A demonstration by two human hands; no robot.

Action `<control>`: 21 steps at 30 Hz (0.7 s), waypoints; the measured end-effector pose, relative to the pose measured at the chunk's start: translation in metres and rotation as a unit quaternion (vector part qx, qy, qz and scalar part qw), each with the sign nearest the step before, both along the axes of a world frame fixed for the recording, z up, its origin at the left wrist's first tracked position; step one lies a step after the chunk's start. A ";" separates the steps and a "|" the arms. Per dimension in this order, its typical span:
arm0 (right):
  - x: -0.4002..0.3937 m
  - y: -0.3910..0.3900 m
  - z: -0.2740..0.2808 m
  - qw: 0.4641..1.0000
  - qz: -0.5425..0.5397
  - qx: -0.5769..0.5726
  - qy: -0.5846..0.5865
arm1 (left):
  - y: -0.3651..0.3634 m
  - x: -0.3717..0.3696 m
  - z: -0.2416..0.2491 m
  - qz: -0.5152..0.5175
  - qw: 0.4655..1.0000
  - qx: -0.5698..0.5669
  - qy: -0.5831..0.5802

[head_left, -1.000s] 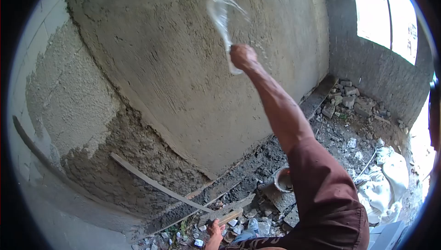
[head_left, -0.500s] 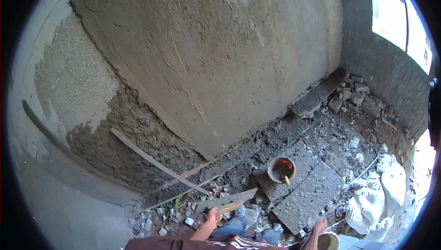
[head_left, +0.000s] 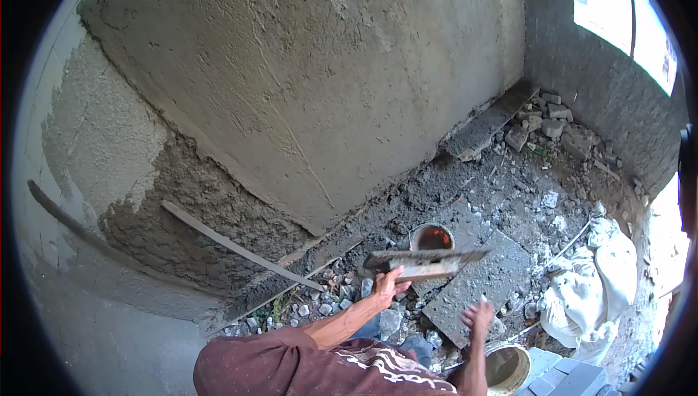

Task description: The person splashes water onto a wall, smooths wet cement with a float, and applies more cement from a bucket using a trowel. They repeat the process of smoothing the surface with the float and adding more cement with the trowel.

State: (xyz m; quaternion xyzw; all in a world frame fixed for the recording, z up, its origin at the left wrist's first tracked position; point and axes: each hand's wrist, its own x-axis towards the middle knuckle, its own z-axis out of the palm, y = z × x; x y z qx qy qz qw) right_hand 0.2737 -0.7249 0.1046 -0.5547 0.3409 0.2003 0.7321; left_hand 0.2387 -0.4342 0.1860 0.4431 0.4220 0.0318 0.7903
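Observation:
My left hand is closed around the wooden back of a long plastering float, held level out in front of me. The float's dark, mortar-caked edge crosses in front of an orange-lined bucket, hiding its lower part. My right hand is held out over the debris-strewn ground, fingers apart and partly bent, with nothing visible in it. Just below that hand stands a large pale bucket. Ahead rises a wall of fresh grey plaster, with a rougher mortar patch at its lower left.
A long straight strip leans against the lower wall. Mortar-splashed boards lie on the ground. White sacks slump at the right, with grey blocks nearby. Broken bricks are heaped in the far corner.
My left hand has raised the float and carried it right, across the front of the bucket. My right hand has moved up and slightly left. The view has shifted a little.

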 end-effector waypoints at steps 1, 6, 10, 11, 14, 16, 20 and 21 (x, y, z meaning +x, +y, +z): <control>0.014 0.050 0.048 0.998 0.023 0.059 0.019 | -0.005 0.011 0.013 0.010 0.999 -0.020 -0.039; 0.081 0.236 0.128 0.955 -0.167 0.186 -0.158 | 0.033 0.046 0.069 -0.035 0.984 -0.091 -0.152; 0.138 0.322 0.141 0.939 -0.147 0.150 -0.271 | 0.143 0.041 0.107 -0.202 0.966 -0.118 -0.114; 0.153 0.345 0.150 0.925 -0.151 0.154 -0.313 | 0.181 0.037 0.114 -0.293 0.949 -0.098 -0.064; 0.183 0.428 0.161 0.924 -0.083 0.126 -0.353 | 0.325 -0.004 0.134 -0.180 0.911 0.345 -0.136; 0.192 0.502 0.170 0.916 -0.064 0.118 -0.379 | 0.421 -0.020 0.215 0.119 0.825 0.530 -0.154; 0.203 0.642 0.212 0.896 -0.028 0.089 -0.434 | 0.597 -0.081 0.350 0.451 0.338 0.823 -0.075; 0.206 0.670 0.226 0.891 -0.007 0.105 -0.441 | 0.622 -0.092 0.380 0.513 0.321 0.797 0.008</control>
